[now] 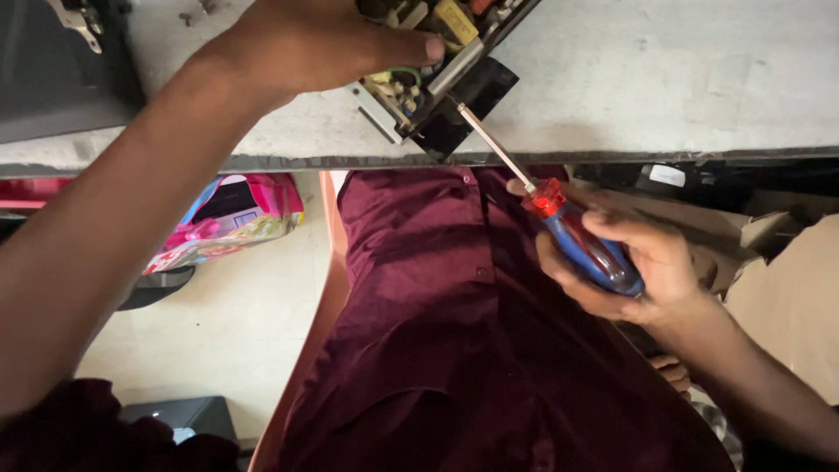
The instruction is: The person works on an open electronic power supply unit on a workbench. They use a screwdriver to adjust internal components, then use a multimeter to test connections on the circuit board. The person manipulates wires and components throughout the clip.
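Note:
My left hand [323,39] presses down on an open electronic unit [411,83] with a metal frame, wires and a yellow part, which sits at the edge of a grey worktable [664,79]. In my right hand [629,271] is a screwdriver [585,240] with a blue and red handle, gripped below the table edge. Its thin metal shaft slants up and left, and the tip meets the side of the unit's frame near a black plate [476,96].
A dark grey case [52,79] lies on the table at far left with small screws beside it. Below the table are a pink patterned bag [232,218], an orange chair edge [328,297], cardboard boxes [786,288] at right and a dark box [179,415] on the floor.

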